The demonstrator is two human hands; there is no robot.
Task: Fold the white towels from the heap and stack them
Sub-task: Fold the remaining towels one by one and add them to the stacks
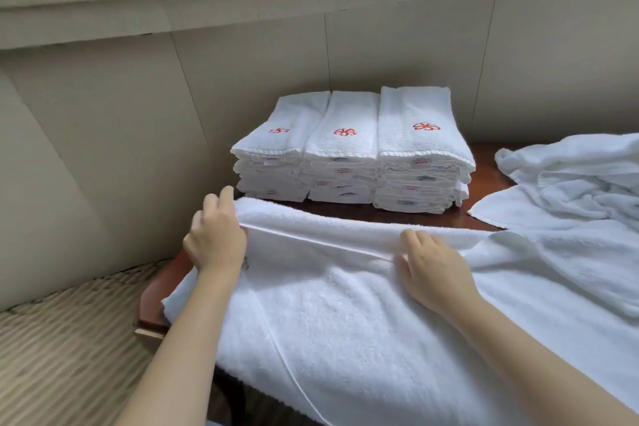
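A white towel (345, 315) lies spread over the near part of a reddish-brown wooden worktop (484, 176). It covers the worktop from the left edge across toward the right and hangs over the near edge. Its far portion is turned over toward the person, so a hemmed edge runs in a slanting line across the cloth between the two hands.

The left hand (216, 235) is at the towel's far left corner, close to the left edge of the worktop. Its fingers are curled round the folded-over cloth and grip it there. A small reddish mark on the towel shows just beside the left wrist.

The right hand (432, 266) rests on the towel near the middle of the worktop, at the right end of the visible hem line. Its fingers are bent, with the tips down at the fold. I cannot tell whether it pinches the cloth or only presses on it.

Beyond the towel, at the far edge of the worktop and against the wall (242, 79), three stacks of folded towels (345, 149) stand side by side, touching one another. Each top towel bears a red flower emblem, and small labels show along the near faces.

At the right edge lies the heap of unfolded towels (570, 183), rumpled, its lower cloth meeting the spread towel.
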